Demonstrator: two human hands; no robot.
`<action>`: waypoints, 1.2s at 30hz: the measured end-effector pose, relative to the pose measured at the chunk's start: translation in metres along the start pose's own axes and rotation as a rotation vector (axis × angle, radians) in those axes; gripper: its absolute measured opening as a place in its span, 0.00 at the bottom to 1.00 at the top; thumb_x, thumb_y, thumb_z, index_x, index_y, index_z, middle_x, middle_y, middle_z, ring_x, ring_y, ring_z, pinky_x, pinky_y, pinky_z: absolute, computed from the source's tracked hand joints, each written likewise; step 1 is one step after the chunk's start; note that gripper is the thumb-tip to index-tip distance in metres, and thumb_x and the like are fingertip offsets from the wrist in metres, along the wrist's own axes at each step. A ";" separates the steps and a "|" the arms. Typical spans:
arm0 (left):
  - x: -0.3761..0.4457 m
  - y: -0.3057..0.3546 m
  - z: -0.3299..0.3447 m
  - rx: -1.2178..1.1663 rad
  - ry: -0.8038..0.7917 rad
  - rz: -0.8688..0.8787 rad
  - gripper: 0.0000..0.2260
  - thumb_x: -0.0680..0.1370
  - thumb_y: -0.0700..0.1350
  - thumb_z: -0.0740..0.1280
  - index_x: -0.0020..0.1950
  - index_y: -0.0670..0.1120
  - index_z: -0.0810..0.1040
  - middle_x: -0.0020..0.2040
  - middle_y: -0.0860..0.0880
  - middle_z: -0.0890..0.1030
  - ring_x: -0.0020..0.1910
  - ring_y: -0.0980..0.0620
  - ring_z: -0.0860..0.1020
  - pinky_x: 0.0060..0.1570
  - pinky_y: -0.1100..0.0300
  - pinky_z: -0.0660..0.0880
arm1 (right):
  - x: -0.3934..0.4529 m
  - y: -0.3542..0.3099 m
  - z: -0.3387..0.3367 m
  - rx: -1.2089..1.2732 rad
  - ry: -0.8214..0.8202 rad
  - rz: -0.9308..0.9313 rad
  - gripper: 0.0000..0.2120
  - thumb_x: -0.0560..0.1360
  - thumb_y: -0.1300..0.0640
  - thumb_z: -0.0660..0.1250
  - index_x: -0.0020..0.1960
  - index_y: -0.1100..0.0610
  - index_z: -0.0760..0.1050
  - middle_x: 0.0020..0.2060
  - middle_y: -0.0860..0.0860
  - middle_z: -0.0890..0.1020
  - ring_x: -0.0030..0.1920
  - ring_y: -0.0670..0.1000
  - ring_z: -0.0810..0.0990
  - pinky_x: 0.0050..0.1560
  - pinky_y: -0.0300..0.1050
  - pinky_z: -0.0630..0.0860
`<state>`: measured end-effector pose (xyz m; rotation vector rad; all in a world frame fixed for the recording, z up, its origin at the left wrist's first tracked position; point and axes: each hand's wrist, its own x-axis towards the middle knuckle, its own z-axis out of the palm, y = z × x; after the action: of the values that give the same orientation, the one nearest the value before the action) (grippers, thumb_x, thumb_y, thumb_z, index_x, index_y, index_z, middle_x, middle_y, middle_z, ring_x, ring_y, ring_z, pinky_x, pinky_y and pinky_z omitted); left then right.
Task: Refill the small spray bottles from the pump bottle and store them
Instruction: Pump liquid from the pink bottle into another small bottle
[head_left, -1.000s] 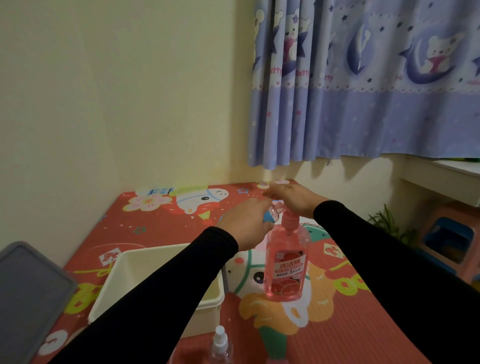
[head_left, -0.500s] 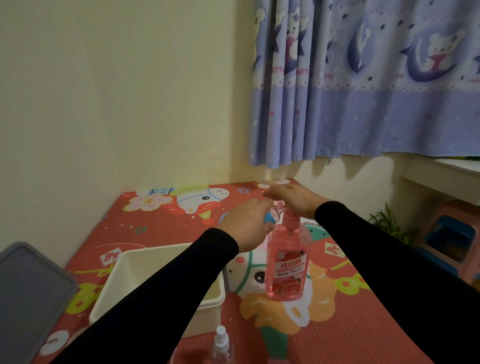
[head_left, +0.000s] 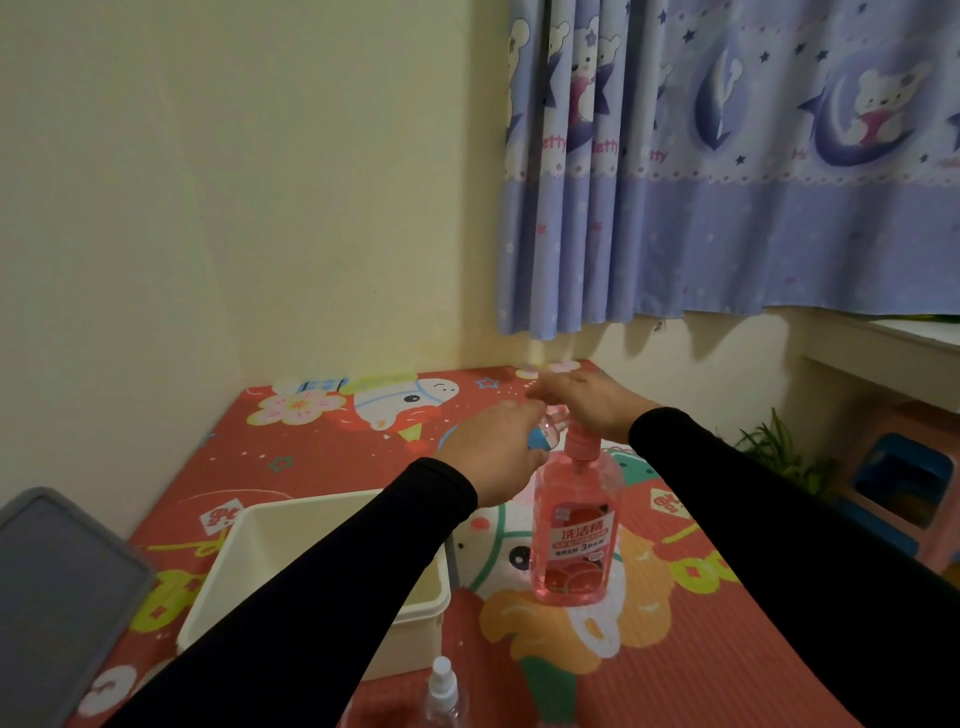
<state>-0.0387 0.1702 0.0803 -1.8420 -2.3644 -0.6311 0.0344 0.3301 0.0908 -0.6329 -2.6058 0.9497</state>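
The right hand (head_left: 587, 410) still presses flat on the pump bottle (head_left: 575, 525); the left hand (head_left: 498, 457), at nine o'clock, keeps gripping a small bottle (head_left: 704, 439). Nothing shifts, so filling continues.

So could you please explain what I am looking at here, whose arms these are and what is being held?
The camera sits on a person's head, looking down at their own arms in black sleeves. The right hand lies flat on the pump of the pink pump bottle, which stands on a red play mat. The left hand holds a small clear bottle at the spout. A cream tub, a grey lid and another spray bottle lie nearby.
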 end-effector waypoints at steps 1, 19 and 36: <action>-0.001 0.000 0.002 0.003 -0.005 -0.003 0.18 0.80 0.48 0.63 0.68 0.47 0.68 0.63 0.45 0.73 0.59 0.46 0.73 0.51 0.58 0.67 | -0.002 0.001 0.002 -0.056 -0.002 -0.015 0.18 0.82 0.48 0.54 0.58 0.53 0.80 0.60 0.50 0.80 0.62 0.48 0.77 0.62 0.43 0.69; 0.001 0.000 0.003 -0.007 -0.027 -0.020 0.19 0.80 0.48 0.63 0.70 0.46 0.67 0.64 0.44 0.73 0.59 0.45 0.73 0.53 0.58 0.67 | -0.004 -0.003 0.004 0.052 0.009 0.095 0.21 0.80 0.45 0.57 0.63 0.59 0.74 0.63 0.59 0.77 0.64 0.60 0.74 0.64 0.53 0.70; 0.003 0.000 -0.002 0.023 -0.025 -0.020 0.17 0.79 0.49 0.63 0.67 0.46 0.69 0.64 0.45 0.74 0.59 0.45 0.73 0.52 0.56 0.68 | -0.003 -0.009 -0.003 -0.246 -0.011 0.019 0.23 0.84 0.48 0.47 0.74 0.56 0.65 0.73 0.56 0.68 0.72 0.56 0.67 0.73 0.49 0.60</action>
<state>-0.0396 0.1726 0.0830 -1.8292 -2.3983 -0.5843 0.0356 0.3235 0.0984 -0.7144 -2.7545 0.6435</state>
